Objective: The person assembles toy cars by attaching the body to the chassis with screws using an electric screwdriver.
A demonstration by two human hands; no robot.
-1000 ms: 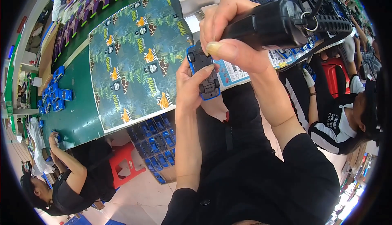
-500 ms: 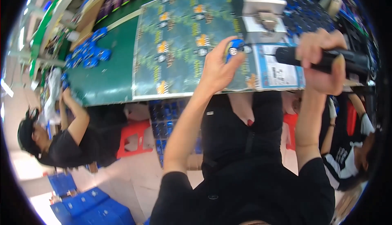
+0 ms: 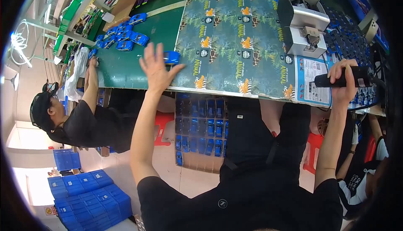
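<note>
My left hand (image 3: 157,70) is open with its fingers spread over the left edge of the printed sheet. A blue toy car (image 3: 172,57) sits between its thumb and fingers, on the table by the sheet's edge; whether the hand touches it I cannot tell. My right hand (image 3: 345,82) is wrapped round a black electric screwdriver (image 3: 325,80), its bit pointing left above a blue-and-white printed card (image 3: 311,67). Further left on the green tabletop, several blue toy cars (image 3: 125,36) lie in a cluster.
A metal box-like device (image 3: 308,19) stands at the back right, beside many dark blue-black parts (image 3: 348,40). The animal-print sheet (image 3: 231,42) covers the middle of the table. Below the edge is a box of blue cars (image 3: 201,126). A co-worker (image 3: 79,117) sits at left, another at right.
My left hand has moved left across the sheet and opened, and the blue car it held now rests at the sheet's left edge. My right hand has lowered slightly with the screwdriver.
</note>
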